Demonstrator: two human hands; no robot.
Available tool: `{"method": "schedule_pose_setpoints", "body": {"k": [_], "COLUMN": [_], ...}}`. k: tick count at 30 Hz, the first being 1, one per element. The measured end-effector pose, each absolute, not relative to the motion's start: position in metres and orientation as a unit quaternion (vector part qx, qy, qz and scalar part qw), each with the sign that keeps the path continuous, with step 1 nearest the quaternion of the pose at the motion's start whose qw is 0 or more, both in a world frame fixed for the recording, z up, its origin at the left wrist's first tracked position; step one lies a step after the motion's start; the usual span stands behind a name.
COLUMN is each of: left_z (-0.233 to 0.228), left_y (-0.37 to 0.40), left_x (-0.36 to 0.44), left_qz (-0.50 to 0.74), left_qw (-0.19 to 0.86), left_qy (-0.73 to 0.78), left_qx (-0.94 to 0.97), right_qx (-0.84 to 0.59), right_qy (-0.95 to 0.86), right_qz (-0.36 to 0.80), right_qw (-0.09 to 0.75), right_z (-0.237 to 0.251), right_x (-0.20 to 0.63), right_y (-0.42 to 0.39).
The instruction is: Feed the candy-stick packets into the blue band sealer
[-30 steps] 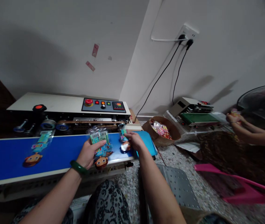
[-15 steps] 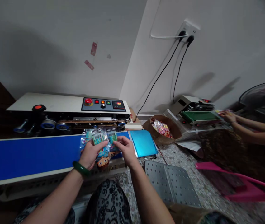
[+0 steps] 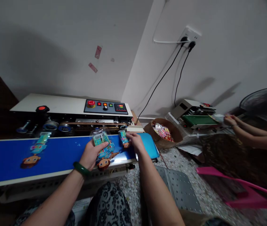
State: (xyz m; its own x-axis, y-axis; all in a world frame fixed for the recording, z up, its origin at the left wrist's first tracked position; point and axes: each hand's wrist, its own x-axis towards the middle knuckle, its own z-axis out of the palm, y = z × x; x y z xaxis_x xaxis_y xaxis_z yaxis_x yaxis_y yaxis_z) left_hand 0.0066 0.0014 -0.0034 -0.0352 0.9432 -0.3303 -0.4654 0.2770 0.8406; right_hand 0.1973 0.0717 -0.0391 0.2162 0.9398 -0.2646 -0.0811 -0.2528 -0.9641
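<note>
Left hand (image 3: 90, 154), green bangle at wrist, grip closed on stack of toy packets (image 3: 102, 147) over near edge of blue belt (image 3: 60, 155). Right hand (image 3: 135, 142) at 3 o'clock of stack, fingertips pinching single packet (image 3: 124, 139) flat on belt. Another packet (image 3: 35, 150) at 9 o'clock, well apart. Sealer control panel (image 3: 105, 107) at 12 o'clock. Co-worker's hand (image 3: 229, 120) far at 2 o'clock.
</note>
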Motion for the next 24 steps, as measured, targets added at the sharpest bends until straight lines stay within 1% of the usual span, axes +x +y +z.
{"method": "schedule_pose_setpoints", "body": {"k": [3, 5, 7, 9, 11, 12, 14, 17, 19, 21, 24], "left_z": [-0.004, -0.005, -0.005, -0.007, -0.009, -0.010, -0.011, -0.011, -0.009, -0.008, -0.008], "left_y": [0.001, 0.001, 0.000, -0.001, -0.001, -0.001, -0.001, -0.001, -0.001, 0.000, 0.001], "left_x": [0.006, 0.005, 0.006, 0.008, 0.009, 0.009, 0.009, 0.007, 0.005, 0.005, 0.005], "left_qz": [0.544, 0.540, 0.535, 0.531, 0.535, 0.537, 0.539, 0.534, 0.528, 0.531, 0.549], "left_qw": [0.661, 0.667, 0.668, 0.662, 0.646, 0.637, 0.624, 0.622, 0.628, 0.620, 0.596], "left_qy": [0.455, 0.447, 0.443, 0.446, 0.453, 0.459, 0.471, 0.489, 0.492, 0.498, 0.504], "left_qx": [0.246, 0.252, 0.267, 0.284, 0.302, 0.308, 0.313, 0.297, 0.289, 0.293, 0.299], "right_qx": [-0.580, -0.512, -0.444, -0.421, -0.431, -0.438, -0.456, -0.508, -0.541, -0.562, -0.569], "right_qy": [-0.406, -0.459, -0.485, -0.487, -0.483, -0.479, -0.455, -0.364, -0.307, -0.289, -0.306], "right_qz": [0.481, 0.527, 0.604, 0.648, 0.651, 0.644, 0.621, 0.577, 0.558, 0.568, 0.604], "right_qw": [0.517, 0.499, 0.450, 0.407, 0.396, 0.405, 0.447, 0.526, 0.549, 0.528, 0.466], "right_z": [-0.033, -0.027, -0.021, -0.018, -0.019, -0.021, -0.026, -0.032, -0.033, -0.034, -0.035], "right_x": [0.182, 0.171, 0.161, 0.153, 0.151, 0.152, 0.159, 0.176, 0.189, 0.199, 0.207], "right_y": [0.058, 0.042, 0.027, 0.015, 0.010, 0.010, 0.013, 0.023, 0.033, 0.045, 0.063]}}
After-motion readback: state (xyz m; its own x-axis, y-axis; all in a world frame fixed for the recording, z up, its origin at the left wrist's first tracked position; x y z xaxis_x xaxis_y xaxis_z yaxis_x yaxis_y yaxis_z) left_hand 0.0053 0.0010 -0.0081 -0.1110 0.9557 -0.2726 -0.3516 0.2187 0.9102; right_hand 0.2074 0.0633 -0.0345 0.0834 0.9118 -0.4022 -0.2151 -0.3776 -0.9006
